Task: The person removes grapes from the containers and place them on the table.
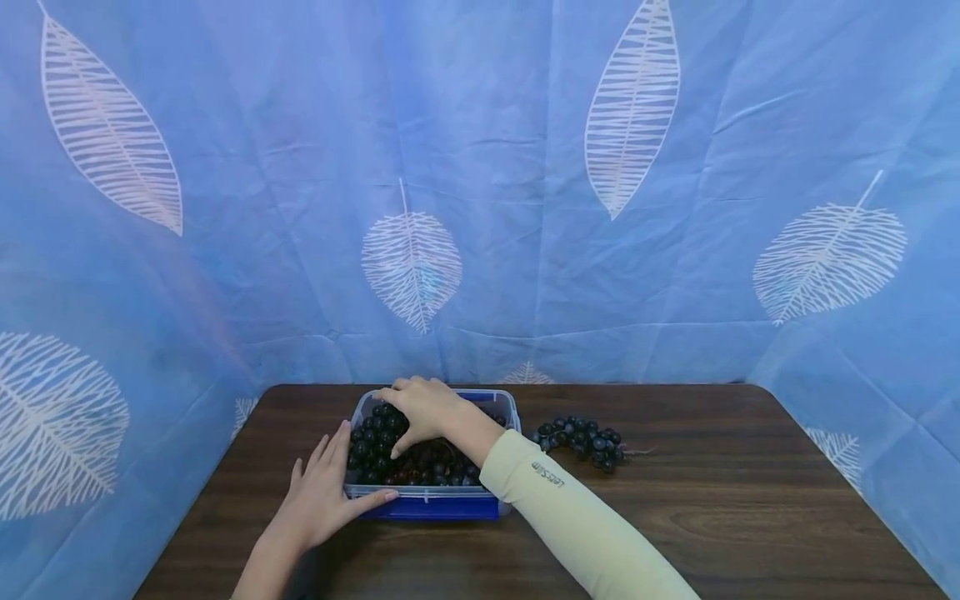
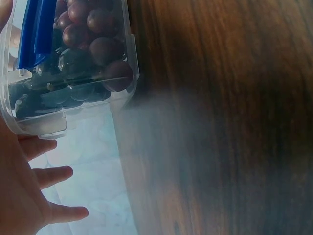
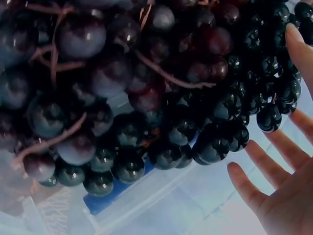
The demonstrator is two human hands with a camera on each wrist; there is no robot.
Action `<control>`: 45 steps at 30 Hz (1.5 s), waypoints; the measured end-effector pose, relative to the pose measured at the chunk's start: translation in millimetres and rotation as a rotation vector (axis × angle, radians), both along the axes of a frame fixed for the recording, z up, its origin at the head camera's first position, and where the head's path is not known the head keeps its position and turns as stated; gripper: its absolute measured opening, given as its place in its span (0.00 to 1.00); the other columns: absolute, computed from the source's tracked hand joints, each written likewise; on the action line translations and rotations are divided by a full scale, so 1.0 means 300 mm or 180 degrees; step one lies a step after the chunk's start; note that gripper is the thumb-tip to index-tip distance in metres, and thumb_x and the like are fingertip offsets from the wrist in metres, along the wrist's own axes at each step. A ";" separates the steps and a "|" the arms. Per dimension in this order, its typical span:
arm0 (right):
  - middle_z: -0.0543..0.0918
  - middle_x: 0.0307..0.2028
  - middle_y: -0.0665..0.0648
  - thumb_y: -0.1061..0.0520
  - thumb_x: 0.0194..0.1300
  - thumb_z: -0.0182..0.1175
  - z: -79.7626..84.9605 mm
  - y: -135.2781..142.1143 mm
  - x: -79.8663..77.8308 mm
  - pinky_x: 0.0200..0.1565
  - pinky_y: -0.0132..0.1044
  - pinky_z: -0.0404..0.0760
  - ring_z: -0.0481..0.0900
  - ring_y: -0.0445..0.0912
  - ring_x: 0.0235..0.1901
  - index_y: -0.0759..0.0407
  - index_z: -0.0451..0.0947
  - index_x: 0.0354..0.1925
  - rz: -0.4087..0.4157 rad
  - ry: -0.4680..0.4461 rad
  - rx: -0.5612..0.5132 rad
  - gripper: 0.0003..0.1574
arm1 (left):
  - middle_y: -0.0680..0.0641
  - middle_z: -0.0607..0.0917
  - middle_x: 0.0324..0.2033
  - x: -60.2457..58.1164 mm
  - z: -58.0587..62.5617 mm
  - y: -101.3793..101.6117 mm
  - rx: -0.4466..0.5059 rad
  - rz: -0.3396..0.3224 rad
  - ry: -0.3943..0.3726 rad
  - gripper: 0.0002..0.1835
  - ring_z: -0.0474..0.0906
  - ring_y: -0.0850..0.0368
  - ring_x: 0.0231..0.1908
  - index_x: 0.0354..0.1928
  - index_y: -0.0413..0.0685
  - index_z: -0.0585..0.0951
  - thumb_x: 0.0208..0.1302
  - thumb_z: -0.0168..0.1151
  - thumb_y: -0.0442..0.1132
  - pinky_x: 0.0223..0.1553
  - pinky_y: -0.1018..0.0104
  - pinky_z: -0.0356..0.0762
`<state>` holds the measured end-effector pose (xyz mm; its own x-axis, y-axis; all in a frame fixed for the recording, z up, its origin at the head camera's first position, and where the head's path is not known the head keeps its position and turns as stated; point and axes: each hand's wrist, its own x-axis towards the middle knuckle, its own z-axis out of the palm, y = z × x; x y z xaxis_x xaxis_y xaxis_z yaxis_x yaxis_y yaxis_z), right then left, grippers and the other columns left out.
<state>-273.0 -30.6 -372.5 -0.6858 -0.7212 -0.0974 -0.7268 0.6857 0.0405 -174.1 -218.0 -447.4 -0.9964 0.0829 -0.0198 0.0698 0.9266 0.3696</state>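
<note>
A clear plastic container (image 1: pixel 420 492) with blue clips stands on the table, full of dark grapes (image 1: pixel 375 442). My left hand (image 1: pixel 318 500) touches its front left corner: the thumb lies along the front rim and the straight fingers lean at the left wall. In the left wrist view, three fingers stick out spread beside the container wall. Over the grapes reaches my right hand (image 1: pixel 431 408), its fingers spread toward the left side of the container. The right wrist view shows those fingers (image 3: pixel 266 166) apart at the edge of the grapes (image 3: pixel 129 166), with reddish stems among them.
Another bunch of dark grapes (image 1: pixel 581 437) lies on the brown wooden table (image 1: pixel 720 508), just right of the container, its stem pointing right. A blue cloth (image 1: pixel 495 275) with white leaf prints hangs behind the table and along both sides.
</note>
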 end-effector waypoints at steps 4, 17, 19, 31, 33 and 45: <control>0.66 0.73 0.52 0.29 0.52 0.72 0.001 -0.005 -0.005 0.64 0.48 0.74 0.68 0.49 0.69 0.39 0.57 0.78 0.0001 -0.0068 0.0115 0.62 | 0.31 0.52 0.76 -0.002 0.000 0.004 0.0005 0.0004 -0.0017 0.72 0.47 0.25 0.73 0.80 0.41 0.39 0.49 0.54 0.84 0.62 0.17 0.42; 0.63 0.74 0.50 0.36 0.46 0.79 -0.051 -0.034 -0.020 0.64 0.44 0.75 0.64 0.48 0.72 0.34 0.56 0.77 -0.0077 -0.0372 0.0027 0.65 | 0.28 0.52 0.76 0.008 0.005 0.009 -0.0019 0.0030 -0.0076 0.72 0.48 0.23 0.73 0.80 0.41 0.39 0.50 0.56 0.82 0.61 0.17 0.42; 0.63 0.75 0.50 0.37 0.45 0.80 -0.053 -0.039 -0.018 0.62 0.43 0.76 0.63 0.48 0.72 0.33 0.55 0.77 -0.0079 -0.0417 0.0024 0.66 | 0.28 0.52 0.76 0.008 0.005 0.010 -0.0021 0.0022 -0.0077 0.71 0.48 0.23 0.72 0.80 0.41 0.39 0.51 0.56 0.82 0.61 0.16 0.42; 0.59 0.77 0.48 0.37 0.42 0.81 -0.061 -0.059 -0.009 0.68 0.42 0.71 0.60 0.44 0.74 0.27 0.53 0.77 -0.0058 -0.0375 0.0224 0.70 | 0.30 0.51 0.76 0.009 -0.001 0.007 -0.0011 0.0010 -0.0072 0.71 0.47 0.23 0.72 0.80 0.41 0.39 0.50 0.56 0.83 0.61 0.16 0.43; 0.60 0.76 0.48 0.38 0.40 0.81 -0.064 -0.063 -0.008 0.69 0.45 0.68 0.60 0.44 0.74 0.27 0.52 0.76 -0.0074 -0.0329 0.0282 0.71 | 0.29 0.51 0.76 0.007 -0.002 0.008 -0.0003 0.0008 -0.0080 0.71 0.47 0.23 0.72 0.80 0.41 0.39 0.51 0.56 0.82 0.60 0.16 0.42; 0.69 0.70 0.48 0.36 0.33 0.83 -0.061 -0.093 -0.012 0.69 0.46 0.66 0.66 0.45 0.70 0.41 0.59 0.75 -0.0140 -0.0005 0.0458 0.73 | 0.30 0.53 0.76 0.002 -0.004 0.007 -0.0027 0.0002 -0.0073 0.70 0.50 0.25 0.73 0.80 0.40 0.41 0.51 0.57 0.81 0.59 0.15 0.45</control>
